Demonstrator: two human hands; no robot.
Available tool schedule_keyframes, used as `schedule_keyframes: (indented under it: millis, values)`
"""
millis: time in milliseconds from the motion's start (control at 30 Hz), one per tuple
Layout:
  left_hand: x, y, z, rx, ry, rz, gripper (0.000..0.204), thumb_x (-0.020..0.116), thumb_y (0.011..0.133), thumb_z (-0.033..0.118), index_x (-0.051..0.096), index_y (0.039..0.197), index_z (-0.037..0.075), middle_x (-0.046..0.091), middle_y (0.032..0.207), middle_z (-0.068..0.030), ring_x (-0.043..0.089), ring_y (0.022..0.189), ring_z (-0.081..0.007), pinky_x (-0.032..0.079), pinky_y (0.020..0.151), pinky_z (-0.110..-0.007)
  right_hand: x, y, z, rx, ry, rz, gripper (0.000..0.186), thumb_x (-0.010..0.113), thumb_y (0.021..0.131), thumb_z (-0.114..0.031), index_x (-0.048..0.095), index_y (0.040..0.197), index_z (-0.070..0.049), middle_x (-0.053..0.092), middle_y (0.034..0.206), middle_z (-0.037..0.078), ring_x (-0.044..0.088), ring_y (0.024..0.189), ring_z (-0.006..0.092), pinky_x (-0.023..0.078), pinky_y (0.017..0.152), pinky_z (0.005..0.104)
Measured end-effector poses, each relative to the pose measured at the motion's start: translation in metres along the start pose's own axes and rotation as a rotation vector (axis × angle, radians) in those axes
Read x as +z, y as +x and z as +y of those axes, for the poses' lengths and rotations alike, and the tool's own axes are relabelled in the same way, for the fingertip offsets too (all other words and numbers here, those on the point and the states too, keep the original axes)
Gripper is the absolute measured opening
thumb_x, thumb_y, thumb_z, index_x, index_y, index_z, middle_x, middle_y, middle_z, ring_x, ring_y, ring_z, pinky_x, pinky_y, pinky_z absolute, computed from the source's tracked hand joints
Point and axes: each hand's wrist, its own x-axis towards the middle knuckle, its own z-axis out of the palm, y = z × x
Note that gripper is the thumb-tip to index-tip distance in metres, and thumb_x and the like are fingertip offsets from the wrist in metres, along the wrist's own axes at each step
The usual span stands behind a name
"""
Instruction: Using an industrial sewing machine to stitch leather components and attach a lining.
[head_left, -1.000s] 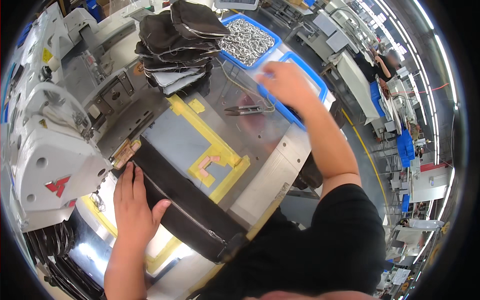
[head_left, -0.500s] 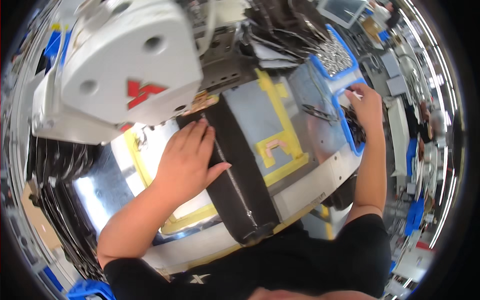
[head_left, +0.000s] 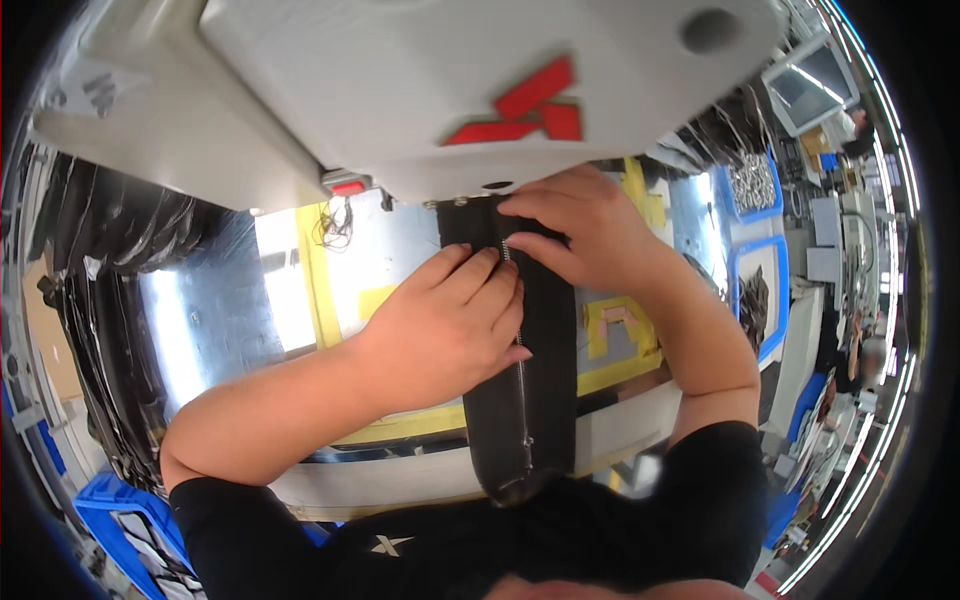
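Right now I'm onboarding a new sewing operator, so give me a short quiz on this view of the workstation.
1. True or false: both hands rest on the black fabric strip.
2. What runs along the strip's length? A) a zipper B) a ribbon C) a rope
3. What large thing hangs over the far end of the strip?

Key:
1. True: left hand and right hand press on it.
2. A, the zipper.
3. The white sewing machine head.
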Motion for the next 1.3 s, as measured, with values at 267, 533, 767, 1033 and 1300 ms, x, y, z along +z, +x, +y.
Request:
schedule_keyframes:
  millis: [267, 533, 767, 1033, 1300]
  values:
    - [-0.001, -0.003, 0.0, -0.031, 0.001, -0.042, 0.06, 0.078, 0.083, 0.047, 0.071, 0.12, -0.001, 0.068, 0.128, -0.017, 0.064, 0.121, -0.0342, 0.05, 0.108, -0.048, 0.0, 0.001, -0.005, 0.027, 0.027, 0.005, 0.028, 0.085, 0.08, -0.011, 0.081, 0.107, -0.009, 0.077, 0.114, 0.006, 0.071, 0.104, 0.0291, 0.056, 0.091, 0.0404]
    - [0.0, -0.001, 0.001, -0.035, -0.013, -0.031, 0.06, 0.078, 0.084, 0.047, 0.071, 0.12, -0.001, 0.067, 0.127, -0.0175, 0.063, 0.121, -0.0345, 0.051, 0.107, -0.047, 0.002, 0.0, -0.005, -0.025, -0.038, 0.028, 0.025, 0.082, 0.08, -0.012, 0.079, 0.104, -0.007, 0.076, 0.113, 0.005, 0.071, 0.094, 0.0284, 0.058, 0.088, 0.0409]
    - [-0.004, 0.001, -0.006, -0.113, -0.045, 0.012, 0.069, 0.082, 0.08, 0.047, 0.068, 0.122, -0.005, 0.066, 0.127, -0.0205, 0.063, 0.119, -0.0375, 0.051, 0.106, -0.047, 0.0, 0.0, -0.009, 0.019, -0.037, -0.01, 0.028, 0.083, 0.079, -0.01, 0.08, 0.107, -0.007, 0.078, 0.113, 0.006, 0.072, 0.102, 0.0288, 0.056, 0.092, 0.0404]
    - [-0.002, 0.004, -0.012, -0.194, 0.008, 0.005, 0.076, 0.084, 0.08, 0.044, 0.063, 0.131, -0.008, 0.064, 0.134, -0.0231, 0.062, 0.122, -0.0401, 0.05, 0.107, -0.049, 0.004, -0.003, -0.006, -0.01, -0.039, 0.015, 0.027, 0.081, 0.081, -0.009, 0.079, 0.107, -0.006, 0.077, 0.114, 0.007, 0.071, 0.101, 0.0298, 0.057, 0.093, 0.0422]
    - [-0.005, 0.005, -0.011, -0.207, 0.065, -0.027, 0.075, 0.082, 0.08, 0.048, 0.064, 0.129, -0.005, 0.063, 0.137, -0.0213, 0.061, 0.122, -0.0365, 0.048, 0.104, -0.047, 0.002, -0.001, -0.009, -0.02, -0.067, 0.02, 0.025, 0.081, 0.08, -0.009, 0.08, 0.105, -0.006, 0.077, 0.113, 0.007, 0.071, 0.101, 0.0301, 0.057, 0.092, 0.0426]
